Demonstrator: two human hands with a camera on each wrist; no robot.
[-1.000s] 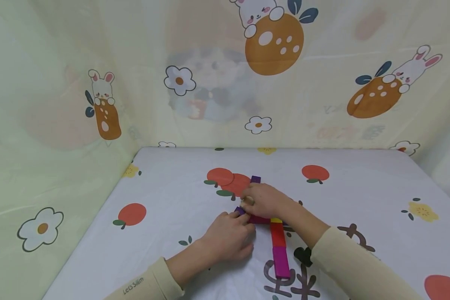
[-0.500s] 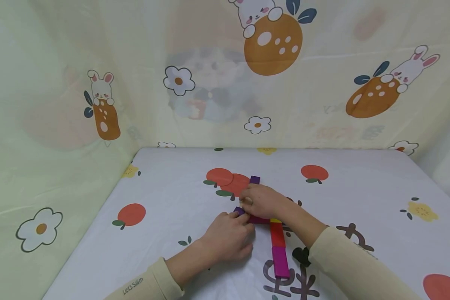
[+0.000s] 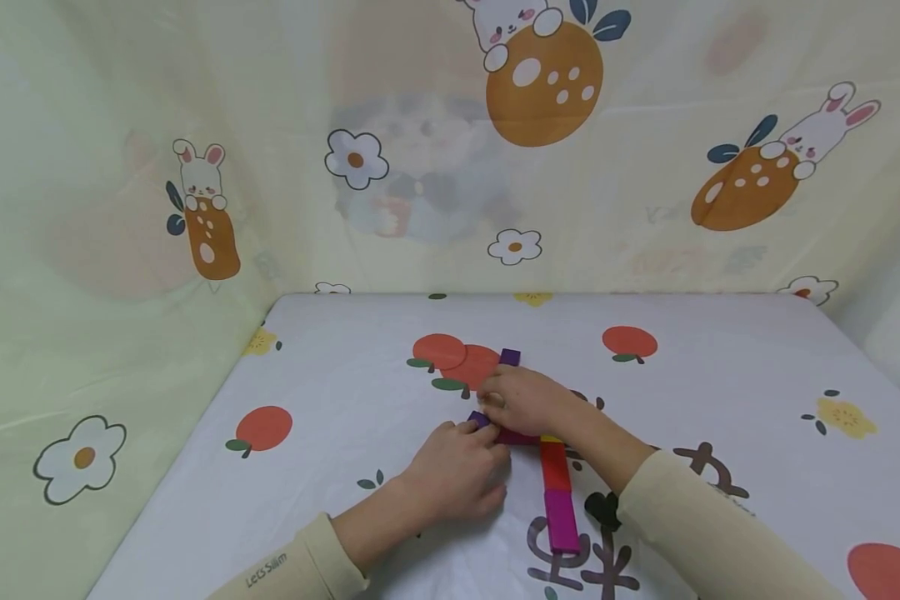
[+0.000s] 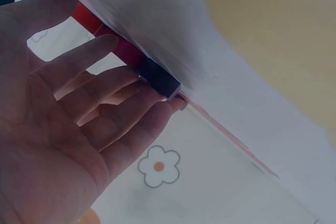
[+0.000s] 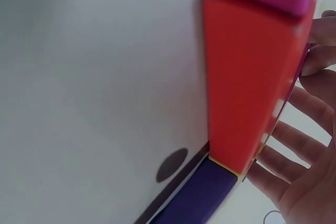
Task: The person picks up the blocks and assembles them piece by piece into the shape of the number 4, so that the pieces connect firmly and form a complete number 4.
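Observation:
A row of flat coloured blocks lies on the table. Nearest is a magenta block [image 3: 562,521], then a red block [image 3: 556,465], then a sliver of a yellow block [image 3: 549,438]. From there a dark pink block [image 3: 517,437] runs left to a purple block [image 3: 478,419]. My left hand [image 3: 453,479] touches this left end; its fingers are fairly straight in the left wrist view. Over the middle lies my right hand [image 3: 536,402], fingertips against the blocks, covering part of them. Beyond it shows another purple block [image 3: 509,357]. In the right wrist view a dark purple block [image 5: 197,195] adjoins the red one.
The white table cover [image 3: 330,358] is printed with fruit and brown lettering. A pale curtain [image 3: 420,258] with rabbits and flowers stands at the back and left. Beside my right sleeve lies a small black shape [image 3: 603,510].

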